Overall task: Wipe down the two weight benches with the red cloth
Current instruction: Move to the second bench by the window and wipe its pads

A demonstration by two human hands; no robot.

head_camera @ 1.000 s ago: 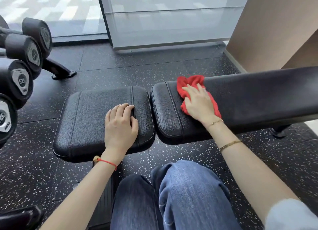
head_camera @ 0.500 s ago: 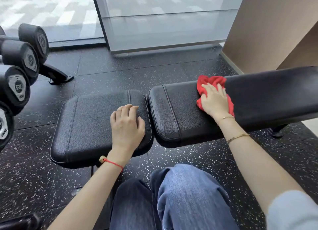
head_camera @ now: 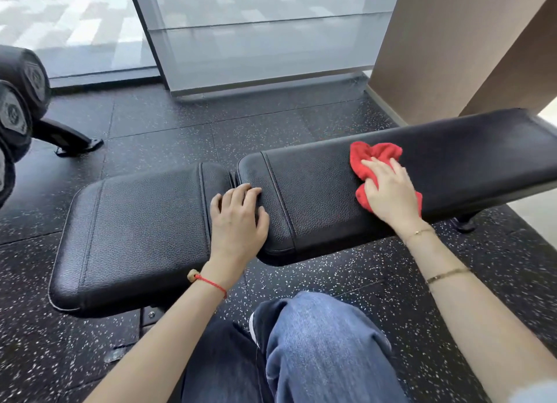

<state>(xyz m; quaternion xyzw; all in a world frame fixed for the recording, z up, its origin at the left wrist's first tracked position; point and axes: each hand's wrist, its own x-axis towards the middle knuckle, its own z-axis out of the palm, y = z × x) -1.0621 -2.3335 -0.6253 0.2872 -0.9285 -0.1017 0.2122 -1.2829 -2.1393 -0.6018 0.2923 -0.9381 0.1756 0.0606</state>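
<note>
Pressing the red cloth [head_camera: 375, 158] flat on the long pad [head_camera: 452, 161], the right hand [head_camera: 388, 191] has straight fingers; left hand [head_camera: 236, 222] rests open across both pads.

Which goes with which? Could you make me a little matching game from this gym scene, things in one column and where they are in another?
Things:
1. red cloth
2. left hand
3. dumbbells
4. right hand

Places:
A. racked at the left edge
B. across the gap between the pads
C. on the long pad, under a hand
D. pressing on the cloth

Pairs: 1-C, 2-B, 3-A, 4-D
</note>
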